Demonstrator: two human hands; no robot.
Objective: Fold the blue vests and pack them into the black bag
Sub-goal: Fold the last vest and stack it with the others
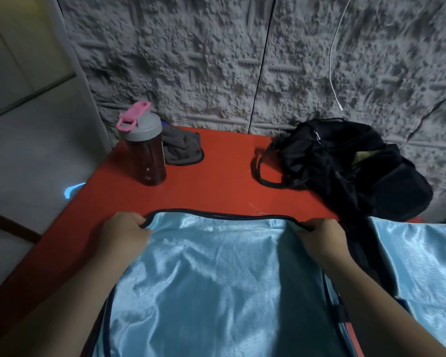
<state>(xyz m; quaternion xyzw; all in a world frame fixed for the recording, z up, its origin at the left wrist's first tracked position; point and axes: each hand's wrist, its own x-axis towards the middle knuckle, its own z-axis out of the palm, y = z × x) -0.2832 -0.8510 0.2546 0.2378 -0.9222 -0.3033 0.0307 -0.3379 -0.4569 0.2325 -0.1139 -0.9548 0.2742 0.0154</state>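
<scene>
Red table (216, 176) pushed against a rough grey textured wall (216, 60); pale floor (23, 163) off the left edge.

Back left of table: dark reddish bottle (146, 155), upright, grey lid with pink flip cap. Grey cloth (183, 148) bunched just behind and right of it, touching or nearly, can't tell which.

Near edge, centre: blue vest (216, 279), shiny satin, dark piping along the edges, spread flat and running out of the bottom of the view. Far hem lies across the table about midway.

Left hand (125, 234): on the vest's far-left corner, fingers curled over the piped edge, gripping it. Right hand (322, 235): on the far-right corner, same hem, fingers curled and pinching the piping. Hands well apart, the width of the vest between them; both forearms lie over the fabric's side edges.

Back right: black bag (345, 163), slumped against the wall, well clear of the left hand, near the right one. Top looks partly unzipped, something pale showing inside; can't tell what. One strap loops out on the table to its left, another dark strap trails toward the right hand and passes just beside it.

Far right: more blue satin (422, 253), second vest or vests, count unclear, lying beside the bag's strap.

White cable (332, 60) hangs down the wall above the bag.
</scene>
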